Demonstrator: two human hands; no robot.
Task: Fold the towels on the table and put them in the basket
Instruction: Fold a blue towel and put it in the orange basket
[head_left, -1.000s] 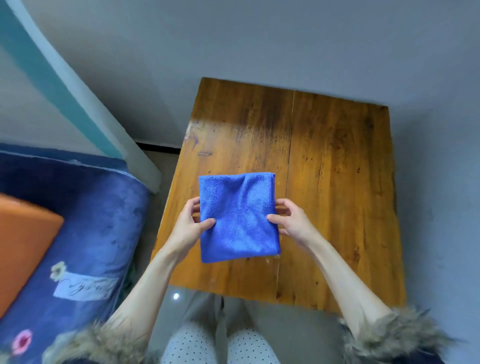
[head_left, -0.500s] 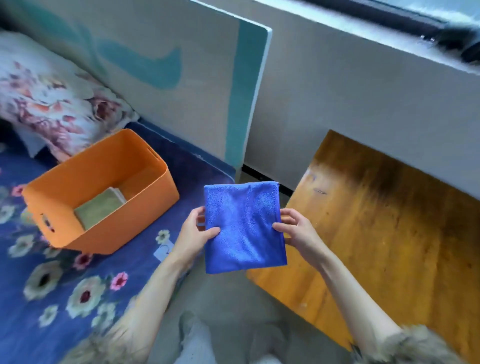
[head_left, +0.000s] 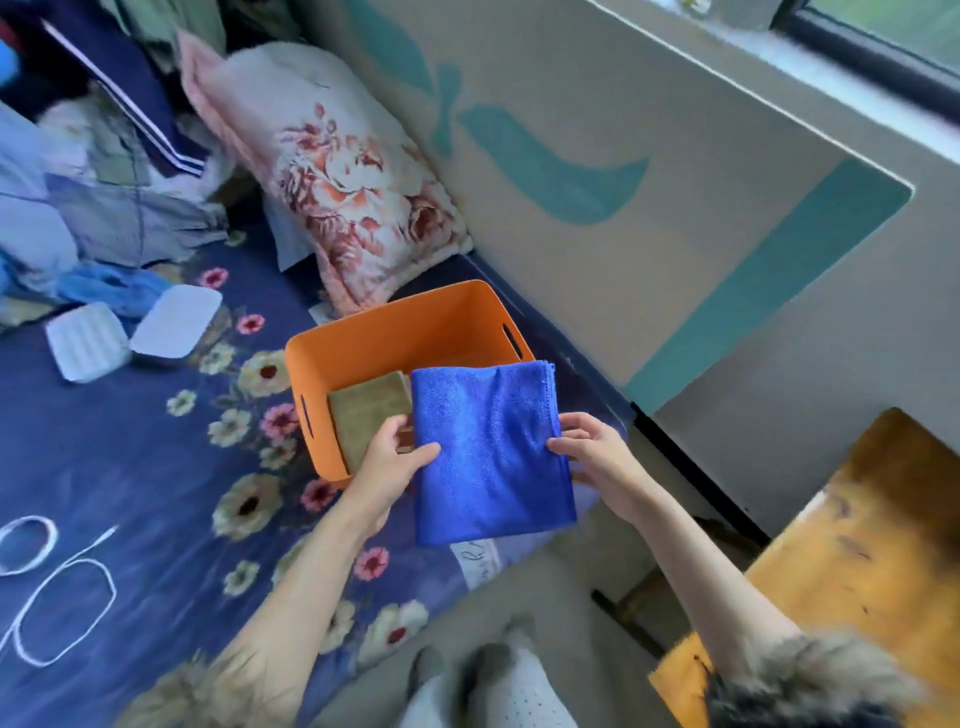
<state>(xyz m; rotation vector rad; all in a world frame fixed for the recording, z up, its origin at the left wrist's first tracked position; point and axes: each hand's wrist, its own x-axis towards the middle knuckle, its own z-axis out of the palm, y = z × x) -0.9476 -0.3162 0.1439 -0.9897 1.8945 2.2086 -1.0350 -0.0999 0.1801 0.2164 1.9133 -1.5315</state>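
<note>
Both hands pinch a folded blue towel (head_left: 493, 452) by its side edges: the left hand (head_left: 387, 467) with its thumb on top at the left edge, the right hand (head_left: 597, 457) likewise at the right edge. It hangs flat in the air over the near right corner of the orange basket (head_left: 395, 332), which sits on a flowered bed cover (head_left: 130, 467) (an olive folded towel (head_left: 366, 415) lies inside). At far right shows a wooden tabletop (head_left: 857, 571).
</note>
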